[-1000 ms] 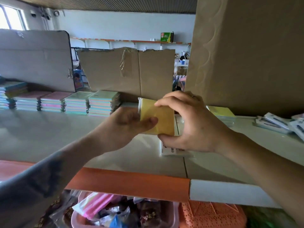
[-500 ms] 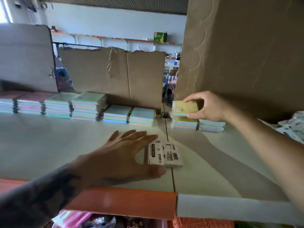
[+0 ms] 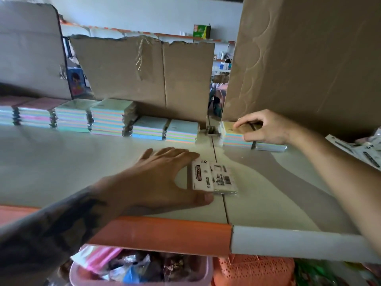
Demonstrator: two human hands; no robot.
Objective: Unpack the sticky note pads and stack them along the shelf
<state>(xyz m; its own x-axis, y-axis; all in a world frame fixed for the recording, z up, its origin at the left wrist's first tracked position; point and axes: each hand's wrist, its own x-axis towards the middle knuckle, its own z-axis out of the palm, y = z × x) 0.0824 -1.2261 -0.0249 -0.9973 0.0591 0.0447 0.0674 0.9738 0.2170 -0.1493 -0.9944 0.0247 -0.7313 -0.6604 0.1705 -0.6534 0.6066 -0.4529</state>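
Observation:
A wrapped sticky note pack (image 3: 214, 178) with a white label lies on the shelf (image 3: 61, 162) near its front. My left hand (image 3: 162, 178) lies beside it, with index fingertip at the pack's far corner and thumb at its near edge, pinching it. My right hand (image 3: 266, 129) grips a yellow pad (image 3: 227, 126) set on top of a short pastel stack (image 3: 235, 139) at the back right. A thinner stack (image 3: 270, 146) sits right of it. Several pastel stacks (image 3: 111, 118) line the back to the left, the two nearest ones (image 3: 165, 131) lower.
A torn cardboard sheet (image 3: 144, 75) stands behind the row and a large cardboard box (image 3: 309, 58) rises over the right stacks. Empty wrappers (image 3: 362, 149) lie at far right. Under the orange and white shelf edge (image 3: 165, 234) sit a pink basket (image 3: 209, 271) and an orange one (image 3: 253, 271).
A second ago both hands held the yellow pad in the air. My right hand has carried it back onto the right stack, and my left hand has dropped to the wrapped pack.

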